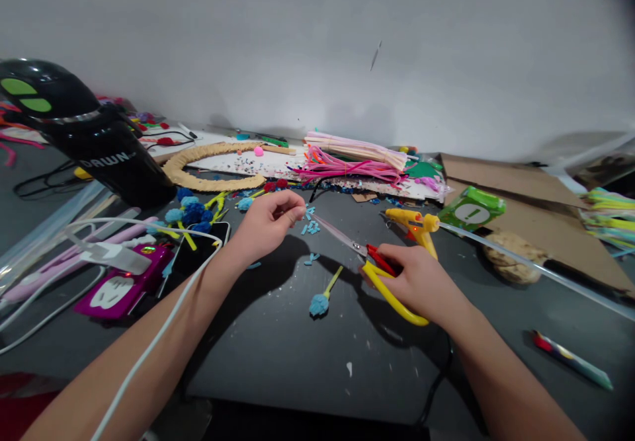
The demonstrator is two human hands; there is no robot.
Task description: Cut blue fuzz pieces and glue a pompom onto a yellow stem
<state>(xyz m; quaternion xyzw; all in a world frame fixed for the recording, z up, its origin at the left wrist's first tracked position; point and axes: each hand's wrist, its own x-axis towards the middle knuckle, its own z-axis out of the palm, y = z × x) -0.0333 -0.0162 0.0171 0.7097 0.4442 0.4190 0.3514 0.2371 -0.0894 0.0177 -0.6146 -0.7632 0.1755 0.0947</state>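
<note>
My right hand [417, 282] is wrapped round the red and yellow handles of a pair of scissors [356, 247]. Their blades point toward my left hand [272, 221], whose thumb and fingers are pinched together. What that pinch holds, if anything, is too small to make out. Just beside these fingertips and under the scissor tips lie several small light-blue cut pieces [311, 227] on the dark grey table. Nearer to me rests a light-blue fluffy flower [319, 305] with a yellow-green stem.
A glue gun [411, 219] and a green box [473, 207] lie at right. Pink pipe cleaners [350, 163] and a tan wrapped ring [181, 166] are at the back. On the left stand a black bottle [114, 153] and a purple power bank [124, 285], with a white cable crossing my left arm.
</note>
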